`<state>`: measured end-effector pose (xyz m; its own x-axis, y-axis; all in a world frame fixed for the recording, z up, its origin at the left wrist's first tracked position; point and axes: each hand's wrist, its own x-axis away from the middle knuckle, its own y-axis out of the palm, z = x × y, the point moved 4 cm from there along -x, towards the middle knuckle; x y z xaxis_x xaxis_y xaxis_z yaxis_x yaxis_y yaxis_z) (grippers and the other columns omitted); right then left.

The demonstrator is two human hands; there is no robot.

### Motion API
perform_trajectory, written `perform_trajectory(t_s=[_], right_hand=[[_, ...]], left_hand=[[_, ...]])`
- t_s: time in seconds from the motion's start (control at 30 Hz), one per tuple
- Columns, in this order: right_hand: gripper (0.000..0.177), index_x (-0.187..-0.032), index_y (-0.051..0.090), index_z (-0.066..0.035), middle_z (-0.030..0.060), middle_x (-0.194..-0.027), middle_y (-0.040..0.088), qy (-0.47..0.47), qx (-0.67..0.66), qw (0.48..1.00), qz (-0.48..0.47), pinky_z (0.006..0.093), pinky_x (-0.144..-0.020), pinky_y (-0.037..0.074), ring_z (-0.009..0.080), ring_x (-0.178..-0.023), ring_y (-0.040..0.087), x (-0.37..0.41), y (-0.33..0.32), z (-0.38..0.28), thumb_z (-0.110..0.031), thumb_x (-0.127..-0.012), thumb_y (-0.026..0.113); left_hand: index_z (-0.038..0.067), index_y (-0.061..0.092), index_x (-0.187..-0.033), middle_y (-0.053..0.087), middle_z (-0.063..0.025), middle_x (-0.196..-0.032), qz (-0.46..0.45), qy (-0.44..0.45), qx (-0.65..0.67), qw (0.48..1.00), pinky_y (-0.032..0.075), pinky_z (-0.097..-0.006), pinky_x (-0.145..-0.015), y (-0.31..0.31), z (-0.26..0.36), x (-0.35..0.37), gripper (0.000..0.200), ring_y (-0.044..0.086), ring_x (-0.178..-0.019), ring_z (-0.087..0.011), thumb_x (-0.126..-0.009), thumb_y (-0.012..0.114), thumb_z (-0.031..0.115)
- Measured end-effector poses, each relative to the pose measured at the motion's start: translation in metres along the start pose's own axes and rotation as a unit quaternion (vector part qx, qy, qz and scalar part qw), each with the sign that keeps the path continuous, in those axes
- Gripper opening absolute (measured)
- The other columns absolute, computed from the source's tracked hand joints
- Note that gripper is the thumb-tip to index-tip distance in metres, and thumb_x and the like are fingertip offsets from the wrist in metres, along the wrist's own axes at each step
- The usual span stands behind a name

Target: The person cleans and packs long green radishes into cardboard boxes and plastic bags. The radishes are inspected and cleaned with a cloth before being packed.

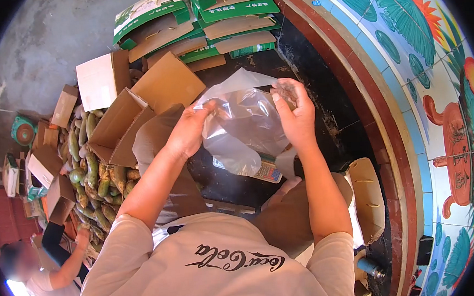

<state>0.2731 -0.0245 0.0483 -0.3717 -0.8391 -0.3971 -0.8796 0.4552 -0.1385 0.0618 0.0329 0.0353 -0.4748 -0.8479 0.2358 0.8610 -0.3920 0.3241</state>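
From my distant seat I am looking down through the head camera at a clear plastic bag, which is hanging between two hands above the person's lap. The left hand is pinching the bag's left edge, its thumb and fingers closed on the film. The right hand is gripping the opposite edge, fingers curled in towards the thumb. Under the bag's lower edge I am making out part of a printed item, mostly covered.

Left of the bag, an open cardboard box is standing tilted, and farther left a heap of long green vegetables is lying on the floor, with another person reaching towards it. Beyond the bag, green-and-white cartons are sitting stacked; well to its right, a painted tile wall is curving past.
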Motion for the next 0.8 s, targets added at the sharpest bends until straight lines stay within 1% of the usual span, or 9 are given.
perform_trajectory(t_s=[0.1,0.27,0.37,0.47,0.53,0.57,0.6,0.73,0.8], right_hand=[[0.04,-0.114,0.046,-0.002,0.013,-0.102,0.058,0.093,-0.038,0.993,-0.059,0.0293,-0.081,0.045,0.0183,-0.092,0.058,0.0,-0.003,0.009,-0.012,-0.079,0.063],[0.057,-0.118,0.039,-0.004,0.0114,-0.098,0.055,0.202,-0.103,0.96,-0.162,0.028,-0.076,0.046,0.0159,-0.088,0.056,0.014,0.008,0.006,-0.021,-0.074,0.072],[0.054,-0.118,0.038,-0.004,0.0106,-0.094,0.057,0.122,-0.032,0.978,-0.165,0.0275,-0.074,0.046,0.0153,-0.084,0.057,0.016,0.009,-0.004,-0.017,-0.076,0.069],[0.047,-0.115,0.041,-0.001,0.01,-0.09,0.059,0.238,-0.06,0.957,-0.157,0.0268,-0.071,0.047,0.0133,-0.079,0.057,0.017,0.011,0.009,-0.012,-0.077,0.066],[0.04,-0.111,0.045,0.001,0.0098,-0.088,0.061,0.226,-0.042,0.964,-0.13,0.0257,-0.068,0.046,0.0115,-0.075,0.057,0.013,0.005,0.02,-0.009,-0.077,0.064],[0.036,-0.108,0.047,0.002,0.0097,-0.088,0.061,0.22,-0.033,0.968,-0.117,0.0251,-0.066,0.046,0.0107,-0.074,0.056,0.01,0.002,0.024,-0.007,-0.078,0.064],[0.022,-0.095,0.054,0.004,0.0075,-0.084,0.062,0.195,-0.047,0.975,-0.094,0.0237,-0.063,0.045,0.0084,-0.071,0.055,0.007,0.0,0.023,-0.006,-0.078,0.062],[0.012,-0.083,0.06,0.003,0.0033,-0.077,0.061,0.226,-0.045,0.969,-0.09,0.0226,-0.064,0.043,0.0069,-0.072,0.053,-0.002,-0.014,0.013,-0.008,-0.079,0.061],[0.012,-0.086,0.06,0.002,0.0025,-0.077,0.061,0.219,-0.049,0.969,-0.102,0.022,-0.064,0.043,0.0066,-0.07,0.053,-0.007,-0.02,0.01,-0.008,-0.08,0.061]], left_hand=[[0.0,0.051,-0.112,0.06,-0.0106,-0.102,0.014,-0.021,0.116,0.993,0.048,-0.031,-0.082,-0.009,-0.004,0.003,0.031,0.059,-0.09,-0.0171,-0.094,0.044,0.024],[0.001,0.043,-0.121,0.054,-0.0134,-0.114,0.011,-0.056,0.181,0.982,0.044,-0.0386,-0.09,-0.015,-0.007,-0.001,0.05,0.056,-0.101,-0.0242,-0.094,0.037,0.042],[0.002,0.04,-0.126,0.051,-0.014,-0.12,0.03,-0.055,0.219,0.974,0.041,-0.042,-0.094,-0.016,-0.007,-0.003,0.055,0.052,-0.107,-0.0268,-0.093,0.036,0.046],[0.004,0.038,-0.128,0.049,-0.0139,-0.123,0.01,-0.054,0.262,0.964,0.039,-0.0443,-0.096,-0.014,-0.005,-0.005,0.056,0.05,-0.11,-0.0287,-0.093,0.036,0.047],[0.005,0.038,-0.128,0.049,-0.0139,-0.123,-0.008,-0.059,0.294,0.954,0.039,-0.0455,-0.097,-0.012,-0.004,-0.009,0.055,0.05,-0.111,-0.0298,-0.093,0.035,0.047],[0.004,0.038,-0.127,0.049,-0.0144,-0.122,0.0,-0.061,0.298,0.953,0.039,-0.0455,-0.096,-0.014,-0.005,-0.012,0.053,0.05,-0.11,-0.0301,-0.093,0.035,0.045],[0.004,0.039,-0.127,0.049,-0.015,-0.122,0.007,-0.063,0.302,0.951,0.04,-0.0456,-0.096,-0.016,-0.006,-0.016,0.051,0.051,-0.11,-0.0303,-0.094,0.035,0.043],[0.001,0.041,-0.123,0.053,-0.0158,-0.118,0.022,-0.071,0.283,0.956,0.042,-0.0433,-0.094,-0.025,-0.012,-0.032,0.037,0.054,-0.106,-0.0305,-0.092,0.044,0.021],[0.0,0.042,-0.122,0.052,-0.0156,-0.117,-0.005,-0.013,0.124,0.992,0.044,-0.0404,-0.092,-0.03,-0.003,-0.037,0.037,0.054,-0.104,-0.0275,-0.086,0.047,0.007]])
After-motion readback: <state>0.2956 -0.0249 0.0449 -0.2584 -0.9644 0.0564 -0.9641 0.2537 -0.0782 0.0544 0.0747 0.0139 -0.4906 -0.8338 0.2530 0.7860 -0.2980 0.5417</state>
